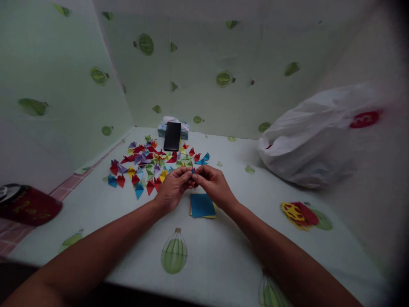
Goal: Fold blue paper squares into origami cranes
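My left hand [173,187] and my right hand [214,181] meet over the middle of the table. Between their fingertips is a small folded blue paper [193,170], mostly covered by the fingers. Both hands are closed in a pinch on it. Just below them lies a stack of square paper sheets [203,206], blue on top with yellow and pinkish edges showing beneath. Beyond my left hand spreads a pile of folded paper pieces [150,158] in red, blue, yellow, green and purple.
A black phone [172,136] leans on a tissue box [184,131] at the back. On the right sit a white plastic bag [303,140] and red and yellow cut-out pieces [298,214]. A dark red can [30,205] stands at far left. Balloon-patterned covering lines the table [140,251] and walls.
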Motion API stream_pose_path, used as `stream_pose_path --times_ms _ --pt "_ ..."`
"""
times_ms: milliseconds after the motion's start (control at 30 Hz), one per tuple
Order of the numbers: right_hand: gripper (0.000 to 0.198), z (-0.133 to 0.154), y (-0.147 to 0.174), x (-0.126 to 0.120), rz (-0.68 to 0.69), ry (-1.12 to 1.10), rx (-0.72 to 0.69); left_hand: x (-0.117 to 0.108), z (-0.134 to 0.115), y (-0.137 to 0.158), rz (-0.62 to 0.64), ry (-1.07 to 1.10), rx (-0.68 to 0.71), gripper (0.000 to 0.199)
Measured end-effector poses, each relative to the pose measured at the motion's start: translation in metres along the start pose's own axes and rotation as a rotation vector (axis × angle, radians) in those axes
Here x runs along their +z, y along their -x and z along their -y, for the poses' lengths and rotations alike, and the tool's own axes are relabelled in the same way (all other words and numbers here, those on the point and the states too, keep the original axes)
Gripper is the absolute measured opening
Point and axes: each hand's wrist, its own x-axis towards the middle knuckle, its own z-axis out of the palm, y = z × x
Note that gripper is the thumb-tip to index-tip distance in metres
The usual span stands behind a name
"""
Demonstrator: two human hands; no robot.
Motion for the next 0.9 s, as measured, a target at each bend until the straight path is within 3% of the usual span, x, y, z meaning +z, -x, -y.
stream_pose_path --times_ms 300,567,900 --pt "0.028 0.0037 -0.0007 -0.0012 0.028 -0.205 0.051 -0.0042 0.0004 -0.0036 0.014 0.141 -0.093 0.03" --pt "0.025 0.0098 0.0004 0.0 0.001 -0.228 0.067 -0.0037 -0.0031 -0.003 0.045 0.192 -0.211 0.022" --pt "0.018 0.0081 -0.0002 0.0 -0.016 -0.191 0.059 -0.0045 0.0001 -0.0027 0.063 0.169 -0.145 0.031"
